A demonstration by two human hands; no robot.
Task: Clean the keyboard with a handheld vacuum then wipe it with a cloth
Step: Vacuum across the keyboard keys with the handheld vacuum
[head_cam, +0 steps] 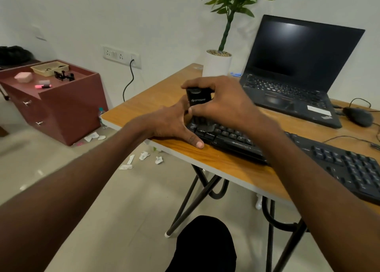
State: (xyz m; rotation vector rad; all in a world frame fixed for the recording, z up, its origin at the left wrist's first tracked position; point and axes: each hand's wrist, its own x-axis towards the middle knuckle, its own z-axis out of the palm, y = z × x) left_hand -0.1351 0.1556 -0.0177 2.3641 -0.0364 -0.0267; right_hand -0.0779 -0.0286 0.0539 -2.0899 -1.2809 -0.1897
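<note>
Head view: boxy black vacuum [197,99], keyboard [287,148].

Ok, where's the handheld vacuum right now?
In the head view the handheld vacuum stands upright on the left end of the keyboard, gripped by the right hand, with the left hand beside it on the table.

We see a wooden table [226,164] on black metal legs. On it, an open black laptop [296,70] with a dark screen stands beside a white pot holding a green plant [223,45]. A black mouse [358,116] lies to the laptop's right. On the wall, a socket panel [121,56] has a black cable plugged in. To the left stands a maroon drawer cabinet [61,105] carrying a yellow tray [49,68] and a pink highlighter [43,86]. Crumpled paper scraps [144,155] litter the floor.
</note>
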